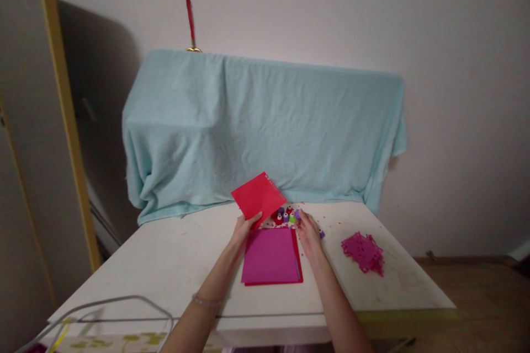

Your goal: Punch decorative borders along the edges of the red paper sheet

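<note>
My left hand (248,224) is closed on a red sheet of paper (259,197), thumb on top. The sheet is raised and tilted, with a row of small punched cut-outs along its right edge. Fingers of my right hand (307,227) are curled around a small purple craft punch (297,214), partly hidden by them. Just left of it stand several small punches (285,217) in red, purple and green. Between my forearms lies a stack of paper with a magenta sheet (271,256) on top and red showing at its edges.
Punched magenta scraps (363,253) lie in a heap at the right of the white table (174,265). Tiny paper bits are scattered near the punches. A light blue cloth (265,127) drapes over something behind. A grey metal frame (136,298) stands at the front left.
</note>
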Available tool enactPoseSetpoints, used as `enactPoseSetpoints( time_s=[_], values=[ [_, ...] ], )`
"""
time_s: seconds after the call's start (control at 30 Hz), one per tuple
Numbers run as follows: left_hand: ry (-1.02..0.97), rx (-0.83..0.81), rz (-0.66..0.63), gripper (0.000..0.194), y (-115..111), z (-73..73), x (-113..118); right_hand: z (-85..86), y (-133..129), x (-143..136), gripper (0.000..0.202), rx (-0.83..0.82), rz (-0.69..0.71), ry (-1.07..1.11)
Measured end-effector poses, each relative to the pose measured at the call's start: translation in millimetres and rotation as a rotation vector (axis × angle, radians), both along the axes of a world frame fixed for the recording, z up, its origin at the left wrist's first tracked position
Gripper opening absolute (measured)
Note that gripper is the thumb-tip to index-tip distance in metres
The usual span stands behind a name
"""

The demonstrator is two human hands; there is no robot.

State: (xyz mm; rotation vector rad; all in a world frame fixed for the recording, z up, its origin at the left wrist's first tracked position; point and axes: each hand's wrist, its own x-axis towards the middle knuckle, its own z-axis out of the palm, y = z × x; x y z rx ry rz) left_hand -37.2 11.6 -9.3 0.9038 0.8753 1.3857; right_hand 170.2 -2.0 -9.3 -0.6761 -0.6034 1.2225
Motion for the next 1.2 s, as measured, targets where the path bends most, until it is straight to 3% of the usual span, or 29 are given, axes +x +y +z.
enactPoseSetpoints(
  time_s=[0.47, 0.8, 1.2],
  values=[
    [-0.044, -0.032, 0.031, 0.048, -1, 1.5, -2, 4.7, -3, -4, 0.024, -0.025, 0.058, 0.007],
    [-0.076, -0.038, 0.031, 0.049, 1, -1.0, -4, 7.3, -8, -11, 0.029, 0.017, 0.142, -0.100],
    [-0.068, -0.055, 0.052, 0.048, 5, -6.2, -5, 8.6, -7, -10, 0.032, -0.099, 0.177, -0.096]
  ],
)
